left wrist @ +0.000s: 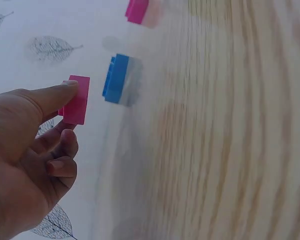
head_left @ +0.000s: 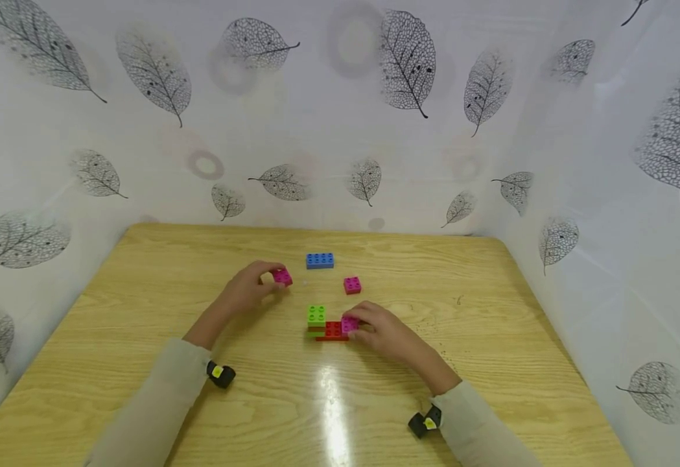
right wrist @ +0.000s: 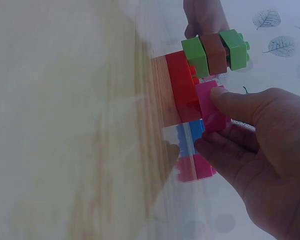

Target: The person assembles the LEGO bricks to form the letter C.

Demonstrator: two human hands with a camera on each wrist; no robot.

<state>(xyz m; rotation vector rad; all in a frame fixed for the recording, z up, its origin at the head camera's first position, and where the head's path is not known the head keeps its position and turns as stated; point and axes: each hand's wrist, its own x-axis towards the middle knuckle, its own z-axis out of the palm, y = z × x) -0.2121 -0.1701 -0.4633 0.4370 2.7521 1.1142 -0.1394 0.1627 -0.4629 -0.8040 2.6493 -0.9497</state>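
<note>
My left hand (head_left: 247, 285) pinches a pink toy brick (head_left: 282, 277) between thumb and fingers; the left wrist view shows that brick (left wrist: 79, 100) from the side. My right hand (head_left: 383, 327) grips another pink brick (head_left: 349, 325) at the right end of a red brick (head_left: 333, 329). In the right wrist view this pink brick (right wrist: 211, 105) overlaps the end of the red brick (right wrist: 182, 85). On the red brick's other end stands a stack with a green brick (right wrist: 195, 56) below, a brown brick (right wrist: 214, 53) between and a green brick (right wrist: 234, 49) on top.
A blue brick (head_left: 319, 261) lies behind the stack, toward the back of the wooden table (head_left: 269, 402). A loose pink brick (head_left: 352, 285) sits just beyond the right hand. White cloth (head_left: 328, 130) with leaf prints hangs behind and at both sides.
</note>
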